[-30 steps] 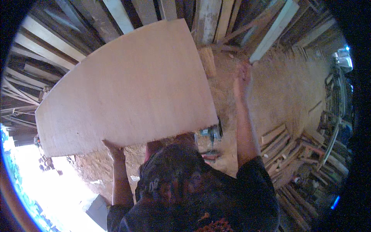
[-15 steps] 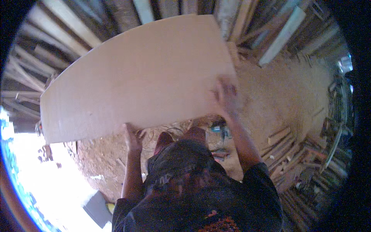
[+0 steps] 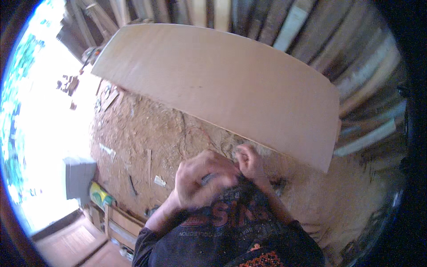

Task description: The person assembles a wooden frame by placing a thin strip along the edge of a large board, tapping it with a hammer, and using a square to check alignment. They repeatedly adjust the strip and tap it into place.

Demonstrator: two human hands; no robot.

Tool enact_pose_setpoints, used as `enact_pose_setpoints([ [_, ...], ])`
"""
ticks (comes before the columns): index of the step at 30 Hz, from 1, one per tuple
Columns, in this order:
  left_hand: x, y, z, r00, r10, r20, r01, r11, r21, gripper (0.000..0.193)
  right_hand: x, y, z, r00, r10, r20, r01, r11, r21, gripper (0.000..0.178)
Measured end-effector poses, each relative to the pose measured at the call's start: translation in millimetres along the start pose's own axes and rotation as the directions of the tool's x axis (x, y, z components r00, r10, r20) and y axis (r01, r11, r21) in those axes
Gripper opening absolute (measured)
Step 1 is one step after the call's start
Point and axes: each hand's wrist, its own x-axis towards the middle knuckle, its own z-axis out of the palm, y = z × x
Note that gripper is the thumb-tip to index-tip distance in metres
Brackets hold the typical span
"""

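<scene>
Head view: left hand (image 3: 202, 178) and right hand (image 3: 250, 164) curled, blurred, close together before dark shirt (image 3: 195, 249); cannot tell if holding anything. Beyond, near timber planks (image 3: 291, 26): curved-edged pale board (image 3: 222, 84), seemingly untouched; might slip if poorly supported.

The camera sits on the person's head, the left one of two. It looks down and a bit forward. The dark shirt (image 3: 209, 240), left hand (image 3: 195, 171) and right hand (image 3: 250, 163) are close below it. The big board (image 3: 222, 84) and brown floor (image 3: 138, 129) are farther off. The view is round and very wide, so long planks (image 3: 371, 78) bend near its edge.
</scene>
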Motion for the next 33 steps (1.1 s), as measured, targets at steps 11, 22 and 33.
enact_pose_setpoints([
  [11, 19.7, 120.6, -93.3, 0.643, 0.761, -0.084, -0.670, 0.612, 0.420, 0.017, 82.0, -58.3, 93.6, 0.808, -0.225, 0.545, 0.274, 0.962, -0.009, 0.017],
  [22, 46.7, 118.4, -263.4, 0.670, 0.726, -0.155, -0.367, 0.506, 0.781, 0.007, 237.6, -143.8, 260.0, 0.619, -0.189, 0.762, 0.241, 0.970, 0.045, 0.018],
  [33, 84.5, 34.0, -416.4, 0.796, 0.496, -0.348, -0.202, 0.759, 0.619, 0.012, 377.0, -214.4, 363.0, 0.696, -0.174, 0.697, 0.274, 0.961, -0.034, 0.021],
])
